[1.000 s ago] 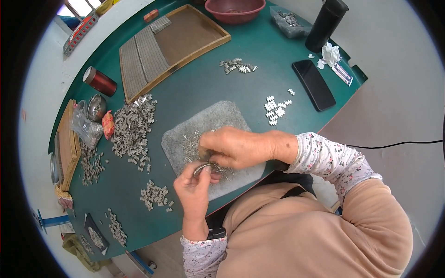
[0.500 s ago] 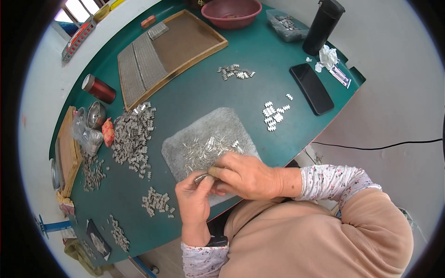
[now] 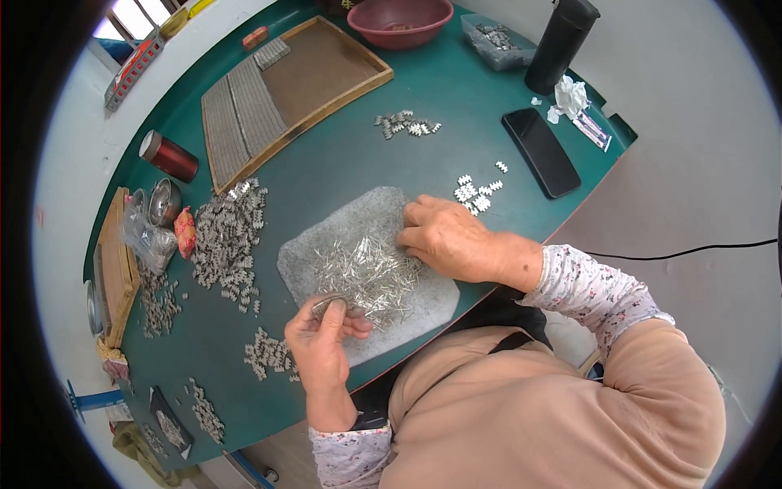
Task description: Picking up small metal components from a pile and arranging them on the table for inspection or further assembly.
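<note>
My left hand is closed, pinching a small metal piece between thumb and fingers at the near left of a grey felt mat. On the mat lies a loose heap of thin silvery pins, just beyond these fingertips. My right hand is over the mat's far right part, its fingers pressed together beside the heap. Whatever these fingers hold, if anything, is hidden. Past that hand is a small group of zigzag-edged metal pieces on the green table.
A wooden-framed tray, partly filled with grey rows, stands at the back. Left of the mat is a large heap of metal pieces. A black phone, a black flask and a red bowl are further off.
My hands have come apart. The right hand has moved up and right to the mat's far right part; the left has drawn slightly left, still pinching the metal piece.
</note>
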A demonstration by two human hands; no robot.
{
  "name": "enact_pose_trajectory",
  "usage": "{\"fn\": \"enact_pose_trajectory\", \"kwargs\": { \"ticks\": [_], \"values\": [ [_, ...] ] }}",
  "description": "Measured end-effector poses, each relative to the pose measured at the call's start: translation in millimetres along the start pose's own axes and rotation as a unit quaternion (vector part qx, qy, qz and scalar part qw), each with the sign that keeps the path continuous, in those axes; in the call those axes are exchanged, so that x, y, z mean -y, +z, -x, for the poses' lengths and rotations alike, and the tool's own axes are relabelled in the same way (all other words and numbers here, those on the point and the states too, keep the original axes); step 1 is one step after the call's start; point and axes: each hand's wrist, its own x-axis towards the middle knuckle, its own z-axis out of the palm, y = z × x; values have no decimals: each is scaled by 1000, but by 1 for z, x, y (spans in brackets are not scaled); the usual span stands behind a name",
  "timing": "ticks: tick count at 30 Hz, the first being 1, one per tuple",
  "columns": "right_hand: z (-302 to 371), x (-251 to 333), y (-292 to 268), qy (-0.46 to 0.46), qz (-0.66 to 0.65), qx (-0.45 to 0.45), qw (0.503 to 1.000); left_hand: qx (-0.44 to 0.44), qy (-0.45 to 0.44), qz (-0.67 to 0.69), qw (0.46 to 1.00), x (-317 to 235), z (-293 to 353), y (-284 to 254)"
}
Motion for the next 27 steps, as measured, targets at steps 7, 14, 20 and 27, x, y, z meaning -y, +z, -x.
{"fn": "enact_pose_trajectory", "kwargs": {
  "ticks": [7,14,20,27],
  "values": [
    [-2,-3,6,-33,17,-1,999,1,-12,17,1000,7,3,1],
    [-11,-7,1,-17,42,-72,996,22,-2,8,1000,7,2,0],
    [-26,3,-2,-89,101,4,991,24,-4,-6,1000,8,1,3],
    [-33,0,11,-144,117,77,980,38,-1,-15,999,7,4,4]
  ]
}}
